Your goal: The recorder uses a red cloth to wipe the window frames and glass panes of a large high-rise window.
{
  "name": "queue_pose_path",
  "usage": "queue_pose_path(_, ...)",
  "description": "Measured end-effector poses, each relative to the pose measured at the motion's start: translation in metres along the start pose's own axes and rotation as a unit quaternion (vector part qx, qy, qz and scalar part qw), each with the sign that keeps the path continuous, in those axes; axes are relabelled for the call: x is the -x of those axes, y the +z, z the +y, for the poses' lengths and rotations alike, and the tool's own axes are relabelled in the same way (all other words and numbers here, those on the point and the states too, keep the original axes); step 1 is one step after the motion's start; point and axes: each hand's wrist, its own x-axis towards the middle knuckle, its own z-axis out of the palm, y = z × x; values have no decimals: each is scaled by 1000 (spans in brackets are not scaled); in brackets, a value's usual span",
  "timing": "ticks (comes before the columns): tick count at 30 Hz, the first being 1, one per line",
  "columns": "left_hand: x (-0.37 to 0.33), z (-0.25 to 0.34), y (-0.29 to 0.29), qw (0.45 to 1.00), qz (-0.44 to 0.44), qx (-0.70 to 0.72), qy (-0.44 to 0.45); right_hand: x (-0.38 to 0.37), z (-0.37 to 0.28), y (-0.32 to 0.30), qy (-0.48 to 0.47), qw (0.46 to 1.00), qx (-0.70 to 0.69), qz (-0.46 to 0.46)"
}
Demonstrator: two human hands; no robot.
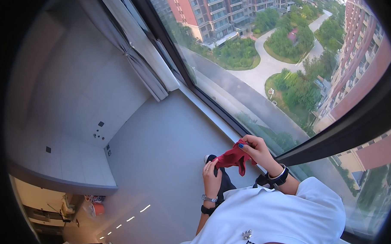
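A small dark-red piece of cloth (232,158) is stretched between my two hands, with a loose fold hanging below; its exact kind is hard to make out. My left hand (211,181) pinches its left end, fingers closed. At the upper right end, my right hand (257,151) grips the cloth between thumb and fingers, with a blue thumbnail showing. A silver watch (210,198) sits on my left wrist above a black band. Another black band (280,176) and a bracelet circle my right wrist.
A large dark-framed window (221,106) runs along my right side, close to my right hand. The grey floor (162,144) spreads ahead and left. A grey curtain (144,74) hangs at the window's far end. An orange container (97,209) stands at lower left.
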Motion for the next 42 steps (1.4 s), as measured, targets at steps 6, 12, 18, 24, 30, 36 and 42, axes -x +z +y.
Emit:
queue_pose_path(6, -134, -62, -44, 996, -53, -60, 27, -129, -5, 54, -95, 995, 9, 11)
queue_pose_path(12, -267, -96, -85, 975, -126, 114, 147, -244, -32, 127, -137, 975, -23, -174)
queue_pose_path(18, -368, -119, -127, 990, -35, 125, 46, -340, -31, 114, -135, 981, -141, -6)
queue_pose_path(24, -504, -92, -150, 981, 3, 178, 77, -464, 71, 105, -142, 953, 262, -64)
queue_pose_path(30, -648, -64, -188, 949, -219, 125, 188, -609, 69, 105, -147, 978, 73, 128)
queue_pose_path(36, -804, -66, -256, 938, -7, 29, 346, -706, 31, 68, -146, 979, 107, 94)
queue_pose_path(42, -987, -42, -366, 896, 202, -61, 391, -736, 74, 70, -116, 975, 25, 189)
